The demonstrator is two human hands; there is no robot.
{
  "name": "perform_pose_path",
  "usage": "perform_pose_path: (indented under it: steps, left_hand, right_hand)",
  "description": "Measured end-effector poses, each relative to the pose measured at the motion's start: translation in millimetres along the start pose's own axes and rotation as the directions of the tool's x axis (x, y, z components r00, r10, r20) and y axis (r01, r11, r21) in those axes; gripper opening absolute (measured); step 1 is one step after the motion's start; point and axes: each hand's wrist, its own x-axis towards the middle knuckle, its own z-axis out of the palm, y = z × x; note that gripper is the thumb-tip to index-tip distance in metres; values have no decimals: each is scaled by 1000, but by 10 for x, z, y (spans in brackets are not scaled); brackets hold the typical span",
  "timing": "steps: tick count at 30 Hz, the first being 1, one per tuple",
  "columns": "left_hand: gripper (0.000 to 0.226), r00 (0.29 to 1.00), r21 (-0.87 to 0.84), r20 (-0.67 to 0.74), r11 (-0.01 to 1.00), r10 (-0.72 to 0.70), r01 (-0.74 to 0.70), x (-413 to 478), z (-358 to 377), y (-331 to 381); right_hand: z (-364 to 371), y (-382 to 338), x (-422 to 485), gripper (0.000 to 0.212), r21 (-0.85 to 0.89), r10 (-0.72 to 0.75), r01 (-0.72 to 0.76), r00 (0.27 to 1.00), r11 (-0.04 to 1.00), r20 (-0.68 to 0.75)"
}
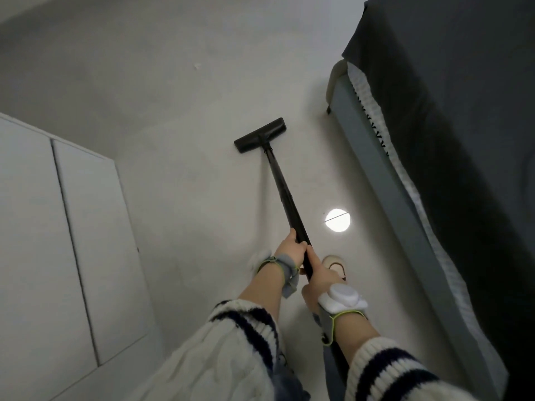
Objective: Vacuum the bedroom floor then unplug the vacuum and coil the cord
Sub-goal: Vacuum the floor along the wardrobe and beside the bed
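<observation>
Cupboard doors (72,227), white and flat, fill the left side, and pale floor (188,183) runs past them toward the far wall. Next comes the vacuum's black floor head (260,135), lying flat on the floor, well apart from the doors and nearer the corner leg of the bed. From it the wand (285,195) slants down and rightward to the person. Its long axis therefore points almost straight away from the body, with the head at the far end.

The left hand (289,250) has its fingers wrapped round the wand and is the hand nearer the head. The right hand (318,282) grips the same wand just behind it, close to the body. Both wrists carry strapped bands, below striped knit sleeves (246,342).

To the right a bright round reflection (337,220) sits on the floor above a shoe (335,266). Then comes the bed (405,198) under a dark cover (463,111).

The work looks to be in the vacuuming stage. Any stroke would likely run along that axis, pushed or drawn by both arms together. No cord, plug or vacuum body is in view.
</observation>
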Motion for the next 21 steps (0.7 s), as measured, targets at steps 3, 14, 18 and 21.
perform_pose_path:
  steps: [3,14,18,21]
  left_hand:
    - [59,1000,15,12,1000,11,-11,-175,-88,-359]
    - [64,997,-3,70,1000,29,-29,-593,-369,-1456]
    - [62,997,-26,74,999,37,-35,-759,-157,-1638]
    - [60,995,-53,95,998,32,-27,-862,3,-1659]
  right_hand:
    - [414,2,-151,85,11,-2,2,1000,1000,-13]
    - [1595,213,-654,75,619,-26,110,989,778,-143]
    - [1754,405,-827,75,633,5,115,983,766,-184]
    - [1780,556,-900,74,643,18,118,979,757,-201]
